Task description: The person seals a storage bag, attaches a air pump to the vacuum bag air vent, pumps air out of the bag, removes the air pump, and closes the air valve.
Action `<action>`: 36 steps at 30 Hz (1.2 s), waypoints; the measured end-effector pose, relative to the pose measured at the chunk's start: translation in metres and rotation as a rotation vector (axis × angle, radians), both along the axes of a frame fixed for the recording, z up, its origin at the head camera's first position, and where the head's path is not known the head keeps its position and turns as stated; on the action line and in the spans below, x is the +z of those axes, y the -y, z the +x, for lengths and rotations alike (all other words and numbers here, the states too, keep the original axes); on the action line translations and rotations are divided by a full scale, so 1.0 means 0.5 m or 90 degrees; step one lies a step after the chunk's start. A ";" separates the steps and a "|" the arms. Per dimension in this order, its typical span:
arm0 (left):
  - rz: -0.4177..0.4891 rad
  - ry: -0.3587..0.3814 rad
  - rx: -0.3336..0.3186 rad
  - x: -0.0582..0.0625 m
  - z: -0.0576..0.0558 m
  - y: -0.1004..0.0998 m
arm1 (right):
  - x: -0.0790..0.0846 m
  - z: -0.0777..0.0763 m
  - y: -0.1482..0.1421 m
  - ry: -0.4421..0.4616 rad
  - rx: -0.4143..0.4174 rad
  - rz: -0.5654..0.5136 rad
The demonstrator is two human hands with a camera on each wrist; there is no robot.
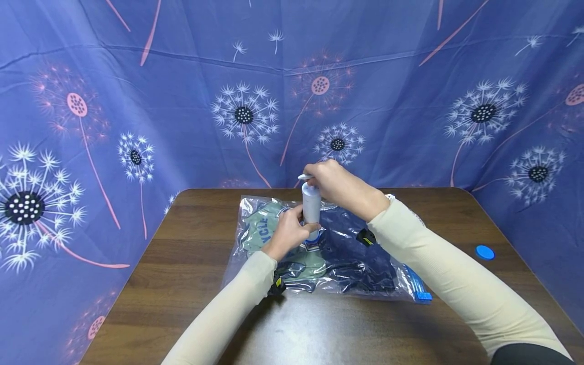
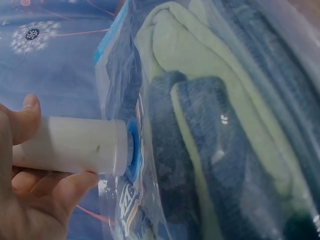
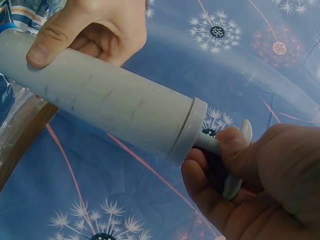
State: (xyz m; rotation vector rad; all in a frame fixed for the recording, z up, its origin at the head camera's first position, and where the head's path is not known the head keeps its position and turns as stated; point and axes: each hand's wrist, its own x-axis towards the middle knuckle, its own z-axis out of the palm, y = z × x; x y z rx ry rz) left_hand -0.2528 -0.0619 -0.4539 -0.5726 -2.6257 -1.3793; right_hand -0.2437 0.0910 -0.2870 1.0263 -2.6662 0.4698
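Observation:
A white hand pump [image 1: 312, 205] stands upright on the blue valve [image 2: 134, 150] of a clear plastic storage bag [image 1: 230, 271]. Folded clothes fill the bag, a light green garment [image 1: 255, 223] at left and dark navy cloth [image 1: 342, 233] at right. My left hand [image 1: 288, 229] grips the lower part of the pump's barrel, thumb on one side and fingers on the other. Up top, the fingers and thumb of my right hand [image 1: 339, 183] are curled round the T-shaped handle [image 3: 245, 131]. A short length of the rod shows between handle and barrel in the right wrist view.
A round blue cap [image 1: 484, 252] lies on the brown wooden table [image 1: 182, 274] near its right edge. The bag's blue zip slider [image 1: 423, 296] is at its front right corner. Behind the table hangs a blue dandelion-print cloth [image 1: 182, 101].

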 end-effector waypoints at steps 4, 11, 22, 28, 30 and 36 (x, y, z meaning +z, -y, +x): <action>-0.004 -0.004 0.001 0.001 0.000 0.000 | 0.001 0.002 0.000 -0.005 -0.009 0.004; 0.009 0.019 -0.002 0.004 0.003 0.000 | 0.005 0.005 0.004 0.010 -0.008 0.012; 0.009 0.021 0.001 0.003 0.006 0.001 | 0.010 0.005 0.006 0.038 0.002 0.035; 0.013 0.014 0.009 -0.001 0.006 0.000 | 0.022 0.001 0.006 0.070 0.010 0.039; 0.014 0.012 0.007 -0.001 0.006 0.000 | 0.029 0.001 0.006 0.071 0.009 0.036; 0.008 0.000 0.008 0.000 0.006 -0.001 | 0.073 0.003 0.003 0.013 0.017 0.005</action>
